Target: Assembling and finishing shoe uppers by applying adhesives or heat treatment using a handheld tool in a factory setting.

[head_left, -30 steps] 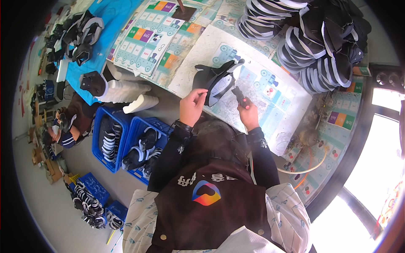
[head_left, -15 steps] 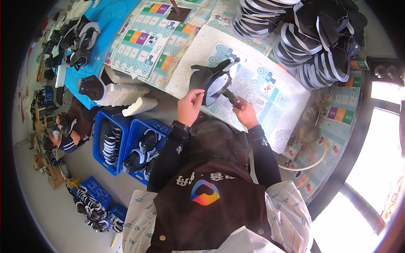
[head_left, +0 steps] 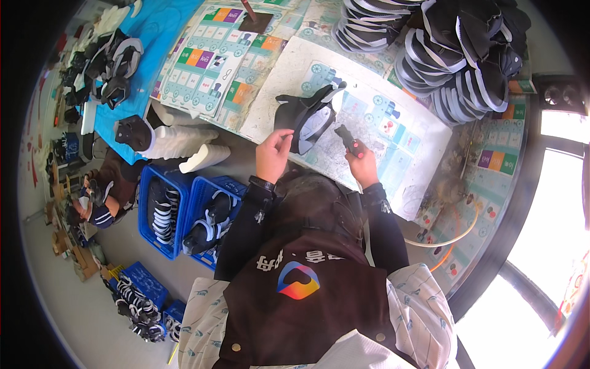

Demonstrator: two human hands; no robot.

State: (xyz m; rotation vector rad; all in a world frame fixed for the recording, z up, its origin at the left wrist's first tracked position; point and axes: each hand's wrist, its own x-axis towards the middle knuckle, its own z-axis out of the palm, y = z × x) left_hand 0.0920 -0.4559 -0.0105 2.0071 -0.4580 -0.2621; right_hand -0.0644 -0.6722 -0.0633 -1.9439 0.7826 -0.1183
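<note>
A black shoe upper [head_left: 288, 118] with a pale grey lining lies on the white work board, its opening facing up. My left hand [head_left: 272, 155] pinches its near left edge between thumb and fingers. In my right hand [head_left: 362, 165] is a short black hand tool [head_left: 347, 135] with red at its handle end; its exact kind is hard to make out. The tool's dark head points up and left, a small gap away from the upper's right side. Under both lies the white board [head_left: 289, 67], smudged with dark marks near the tool.
Stacks of black-and-grey shoe pieces [head_left: 470, 92] fill the table's far right. A post on a dark base [head_left: 256, 23] stands at the back. Blue baskets [head_left: 174, 249] with shoe parts sit on the floor at left. Another person [head_left: 114, 190] works farther left. A pale hose [head_left: 452, 243] curves at right.
The tool in my right hand has moved right, away from the upper, and turned slightly. My left hand keeps its pinch on the edge, shifted slightly left.
</note>
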